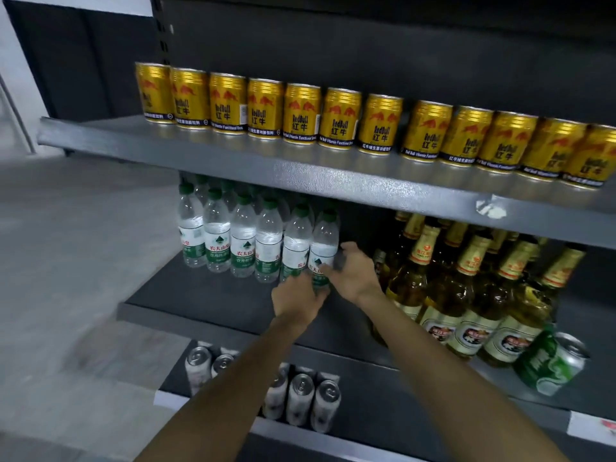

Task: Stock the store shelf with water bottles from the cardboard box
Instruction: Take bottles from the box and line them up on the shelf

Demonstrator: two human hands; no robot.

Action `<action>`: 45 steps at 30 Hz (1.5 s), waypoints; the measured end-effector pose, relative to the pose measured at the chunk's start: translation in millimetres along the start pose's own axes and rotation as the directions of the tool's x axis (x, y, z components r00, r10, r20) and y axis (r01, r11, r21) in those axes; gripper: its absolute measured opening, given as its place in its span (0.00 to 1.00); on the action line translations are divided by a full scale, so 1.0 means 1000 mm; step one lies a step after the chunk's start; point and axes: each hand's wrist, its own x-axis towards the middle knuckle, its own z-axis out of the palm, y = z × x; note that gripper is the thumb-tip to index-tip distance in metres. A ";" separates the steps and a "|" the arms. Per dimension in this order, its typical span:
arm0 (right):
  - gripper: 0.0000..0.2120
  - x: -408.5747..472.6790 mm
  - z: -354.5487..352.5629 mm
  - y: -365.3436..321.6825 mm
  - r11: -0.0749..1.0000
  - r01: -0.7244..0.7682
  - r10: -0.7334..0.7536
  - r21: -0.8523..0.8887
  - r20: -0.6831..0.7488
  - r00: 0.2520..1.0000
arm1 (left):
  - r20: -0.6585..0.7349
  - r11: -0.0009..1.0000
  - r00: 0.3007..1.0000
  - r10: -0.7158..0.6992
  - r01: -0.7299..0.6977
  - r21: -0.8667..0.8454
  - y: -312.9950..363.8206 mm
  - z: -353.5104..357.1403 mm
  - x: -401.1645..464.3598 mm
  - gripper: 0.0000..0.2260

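Water bottle [322, 248] upright on middle shelf [213, 296], right end of front bottle row [240, 241], touching its neighbour. Left hand [295, 300] wraps its base, right hand [355, 273] curls round its right side at label height. Beer bottles [466, 295] to the right, gold cans [333, 121] on shelf above.

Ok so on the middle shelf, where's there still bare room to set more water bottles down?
Middle shelf: bare strip in front of the water bottles, plus the gap between them and the beer bottles, where the left hand and right hand now hold a bottle. The beer side is crowded to the edge, with a green can tipped there.
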 end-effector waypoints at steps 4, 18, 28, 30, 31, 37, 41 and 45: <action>0.22 -0.025 0.000 0.012 1.000 0.011 -0.011 0.011 0.003 1.000 | 0.032 1.000 0.999 0.009 -0.009 0.004 -0.001 -0.007 -0.031 0.22; 0.23 -0.122 0.002 0.018 1.000 -0.007 0.008 -0.015 0.048 0.999 | 0.075 0.995 0.993 0.088 -0.085 -0.044 -0.038 -0.027 -0.118 0.20; 0.22 -0.212 0.045 0.008 0.994 -0.032 0.043 -0.101 0.116 0.992 | 0.191 0.974 0.959 0.210 -0.187 -0.132 -0.114 -0.021 -0.198 0.19; 0.21 -0.229 0.056 0.009 0.995 -0.054 0.065 -0.087 0.133 0.989 | 0.196 0.970 0.955 0.225 -0.200 -0.139 -0.121 -0.015 -0.210 0.19; 0.21 -0.236 0.061 0.011 0.994 -0.059 0.071 -0.088 0.136 0.988 | 0.191 0.967 0.954 0.232 -0.205 -0.149 -0.124 -0.011 -0.215 0.18; 0.16 -0.281 0.099 0.054 0.988 -0.150 0.156 -0.048 0.175 0.972 | 0.286 0.956 0.925 0.248 -0.186 -0.228 -0.136 0.029 -0.244 0.15; 0.20 -0.315 0.126 0.112 0.956 -0.289 0.295 -0.060 0.209 0.932 | 0.418 0.974 0.889 0.186 -0.112 -0.196 -0.142 0.082 -0.266 0.21; 0.23 -0.350 0.160 0.184 0.905 -0.420 0.422 -0.063 0.247 0.872 | 0.504 0.981 0.852 0.140 -0.050 -0.187 -0.150 0.149 -0.297 0.20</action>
